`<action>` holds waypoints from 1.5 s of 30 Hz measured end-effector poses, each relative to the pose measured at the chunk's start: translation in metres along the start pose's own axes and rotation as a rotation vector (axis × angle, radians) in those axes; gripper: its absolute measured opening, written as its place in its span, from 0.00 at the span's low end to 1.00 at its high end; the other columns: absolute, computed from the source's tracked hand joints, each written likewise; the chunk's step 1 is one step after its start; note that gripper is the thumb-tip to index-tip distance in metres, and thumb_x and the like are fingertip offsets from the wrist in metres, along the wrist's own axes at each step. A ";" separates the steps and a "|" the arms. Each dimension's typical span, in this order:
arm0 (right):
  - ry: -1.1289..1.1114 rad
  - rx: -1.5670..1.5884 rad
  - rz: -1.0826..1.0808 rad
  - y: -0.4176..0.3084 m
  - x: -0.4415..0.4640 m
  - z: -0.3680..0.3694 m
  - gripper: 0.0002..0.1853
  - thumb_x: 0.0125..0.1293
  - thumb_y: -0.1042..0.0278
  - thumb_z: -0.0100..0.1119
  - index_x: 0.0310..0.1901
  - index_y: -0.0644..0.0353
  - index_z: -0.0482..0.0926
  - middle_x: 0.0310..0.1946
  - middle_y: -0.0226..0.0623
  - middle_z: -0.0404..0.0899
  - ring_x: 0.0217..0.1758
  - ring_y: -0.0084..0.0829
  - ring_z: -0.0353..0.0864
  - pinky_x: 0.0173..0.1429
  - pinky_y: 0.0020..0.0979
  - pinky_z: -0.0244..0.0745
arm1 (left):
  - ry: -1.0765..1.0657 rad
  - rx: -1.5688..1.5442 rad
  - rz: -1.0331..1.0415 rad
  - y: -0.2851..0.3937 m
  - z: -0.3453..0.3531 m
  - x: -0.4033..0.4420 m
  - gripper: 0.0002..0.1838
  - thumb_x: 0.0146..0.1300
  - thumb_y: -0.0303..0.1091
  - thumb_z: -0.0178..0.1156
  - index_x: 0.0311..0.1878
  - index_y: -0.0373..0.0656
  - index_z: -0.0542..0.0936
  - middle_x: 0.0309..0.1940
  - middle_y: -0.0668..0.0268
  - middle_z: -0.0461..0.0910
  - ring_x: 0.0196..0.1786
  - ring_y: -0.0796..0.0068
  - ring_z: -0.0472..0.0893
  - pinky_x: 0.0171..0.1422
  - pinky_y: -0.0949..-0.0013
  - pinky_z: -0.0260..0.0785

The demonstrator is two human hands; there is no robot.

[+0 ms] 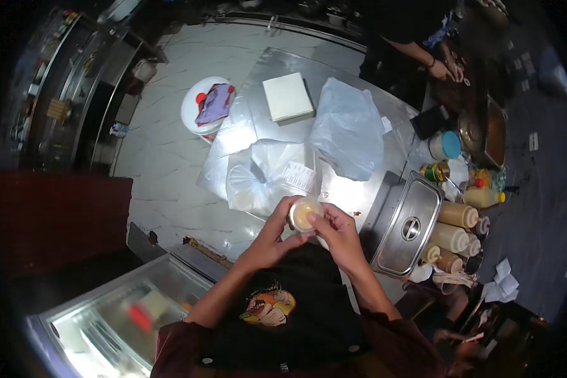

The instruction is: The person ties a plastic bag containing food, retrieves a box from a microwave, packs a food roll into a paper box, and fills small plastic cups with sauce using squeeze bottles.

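Note:
A small clear lidded sauce cup (303, 211) with pale orange sauce sits between my two hands, above the near edge of the metal table (353, 196). My left hand (274, 234) wraps round its left side and underside. The fingers of my right hand (338, 232) close on its right side, with the thumb pressed on the lid. Just beyond the cup lies a tied white plastic bag (246, 183) with a printed receipt (300, 176) on it. What the bag contains is hidden.
A bluish plastic bag (349, 126) and a white box (288, 96) lie farther back. At right are a lidded steel pan (412, 223) and several sauce bottles (450, 236). Another person's hands (448, 68) work at the top right. A glass-topped case (126, 315) stands lower left.

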State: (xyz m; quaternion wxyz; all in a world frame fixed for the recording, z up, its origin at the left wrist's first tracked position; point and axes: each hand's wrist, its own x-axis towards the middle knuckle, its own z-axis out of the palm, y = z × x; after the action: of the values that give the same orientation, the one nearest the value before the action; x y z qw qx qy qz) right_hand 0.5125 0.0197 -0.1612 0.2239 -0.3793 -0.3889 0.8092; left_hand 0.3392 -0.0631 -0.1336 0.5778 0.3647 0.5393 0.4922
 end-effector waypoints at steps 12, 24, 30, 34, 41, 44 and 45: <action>0.169 0.042 -0.062 -0.018 0.033 0.001 0.17 0.75 0.72 0.70 0.61 0.68 0.82 0.48 0.32 0.89 0.48 0.18 0.85 0.57 0.23 0.78 | 0.060 -0.189 -0.197 0.004 -0.027 0.066 0.15 0.77 0.35 0.68 0.56 0.33 0.88 0.46 0.66 0.89 0.49 0.81 0.84 0.57 0.73 0.75; 0.418 0.080 -0.095 -0.005 0.044 0.038 0.16 0.75 0.69 0.71 0.59 0.67 0.84 0.45 0.28 0.88 0.46 0.15 0.82 0.52 0.20 0.75 | -0.240 0.067 -0.275 -0.002 -0.075 0.107 0.15 0.74 0.37 0.71 0.54 0.35 0.89 0.44 0.69 0.89 0.47 0.83 0.82 0.56 0.73 0.74; 0.467 0.300 -0.069 0.003 0.044 0.065 0.17 0.78 0.66 0.69 0.60 0.69 0.84 0.49 0.31 0.87 0.49 0.16 0.82 0.53 0.21 0.75 | -0.340 0.057 -0.329 0.009 -0.101 0.113 0.14 0.72 0.39 0.73 0.50 0.36 0.90 0.42 0.70 0.88 0.45 0.84 0.81 0.54 0.73 0.74; 0.539 0.293 -0.085 0.015 0.048 0.085 0.17 0.81 0.68 0.64 0.62 0.72 0.82 0.54 0.37 0.86 0.56 0.24 0.84 0.63 0.28 0.78 | -0.425 0.113 -0.337 0.016 -0.117 0.114 0.14 0.74 0.39 0.72 0.49 0.35 0.90 0.39 0.72 0.87 0.44 0.84 0.81 0.52 0.73 0.73; 0.601 0.257 -0.144 0.026 0.063 0.110 0.16 0.80 0.70 0.63 0.62 0.73 0.81 0.54 0.38 0.86 0.55 0.23 0.84 0.63 0.28 0.79 | -0.349 0.098 -0.364 0.020 -0.137 0.112 0.14 0.75 0.38 0.71 0.50 0.35 0.90 0.38 0.72 0.88 0.43 0.85 0.80 0.51 0.74 0.73; 0.643 0.252 -0.214 0.030 0.072 0.126 0.14 0.79 0.70 0.67 0.58 0.71 0.85 0.49 0.31 0.87 0.49 0.17 0.82 0.56 0.21 0.74 | -0.339 0.130 -0.260 0.022 -0.147 0.112 0.14 0.75 0.37 0.71 0.50 0.34 0.90 0.38 0.71 0.88 0.42 0.86 0.80 0.50 0.74 0.74; 0.655 0.249 -0.218 0.030 0.074 0.132 0.14 0.78 0.70 0.67 0.58 0.71 0.86 0.48 0.31 0.87 0.49 0.17 0.82 0.56 0.21 0.74 | -0.340 0.144 -0.196 0.022 -0.150 0.110 0.14 0.75 0.36 0.71 0.50 0.33 0.90 0.38 0.70 0.89 0.42 0.87 0.80 0.49 0.75 0.74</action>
State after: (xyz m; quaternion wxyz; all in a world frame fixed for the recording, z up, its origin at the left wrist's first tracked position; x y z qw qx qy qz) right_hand 0.3607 -0.0103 -0.1641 0.4662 -0.5444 -0.2331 0.6573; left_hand 0.1803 0.0320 -0.1651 0.6781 0.4287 0.5007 0.3251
